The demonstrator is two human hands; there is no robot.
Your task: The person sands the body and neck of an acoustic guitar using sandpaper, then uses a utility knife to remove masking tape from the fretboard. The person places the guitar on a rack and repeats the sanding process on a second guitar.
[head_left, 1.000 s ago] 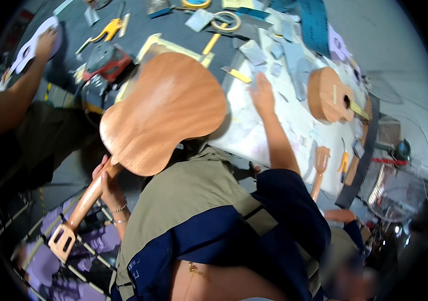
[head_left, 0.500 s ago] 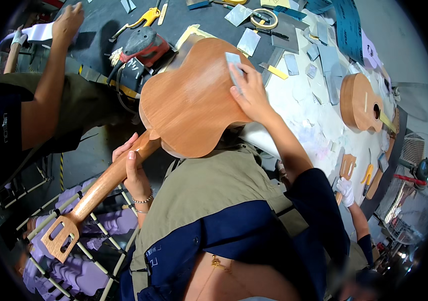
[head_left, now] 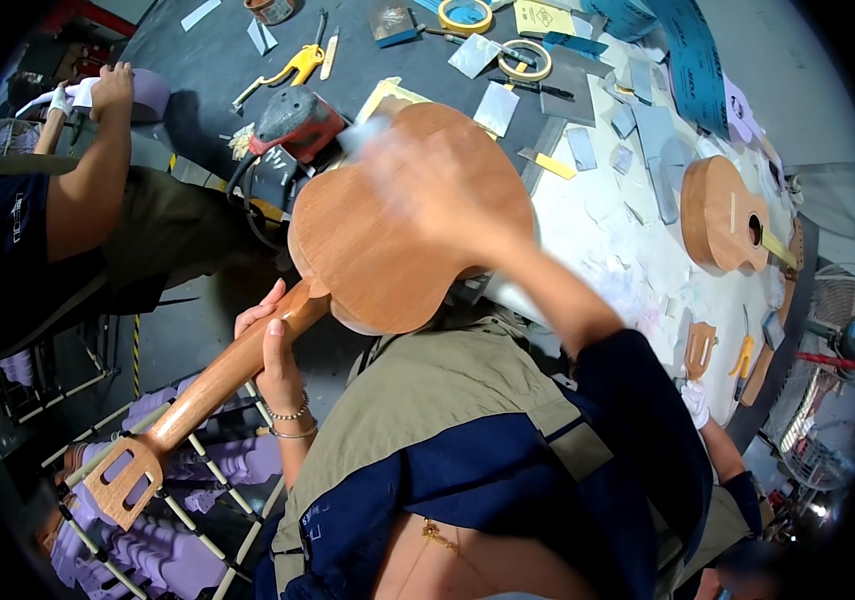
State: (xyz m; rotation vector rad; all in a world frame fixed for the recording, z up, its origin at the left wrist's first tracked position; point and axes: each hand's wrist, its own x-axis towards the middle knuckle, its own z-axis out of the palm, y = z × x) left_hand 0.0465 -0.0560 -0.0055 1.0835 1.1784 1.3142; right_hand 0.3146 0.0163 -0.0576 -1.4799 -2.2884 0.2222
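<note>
A wooden guitar lies back-up in front of me, its body (head_left: 367,265) over the table's near edge and its slotted headstock (head_left: 125,482) toward the lower left. My left hand (head_left: 275,370) grips the glossy neck (head_left: 215,392) below the heel, thumb and fingers wrapped round it. My right hand (head_left: 427,190), smeared by motion, is over the upper part of the guitar's back with a pale grey-blue pad (head_left: 365,133) at its fingertips. A red and black power sander (head_left: 302,130) sits just beyond the guitar's left side.
Sheets, tape rolls (head_left: 523,50) and tools cover the dark and white worktable (head_left: 212,60). A second guitar body (head_left: 707,210) rests at right. Co-workers' arms (head_left: 82,200) and a gloved hand (head_left: 695,402) flank me. A rack of purple parts (head_left: 177,540) stands lower left; a fan (head_left: 807,440), right.
My right hand has moved from the white table onto the guitar's back with the pad, then up and left across it. The guitar has shifted right in view.
</note>
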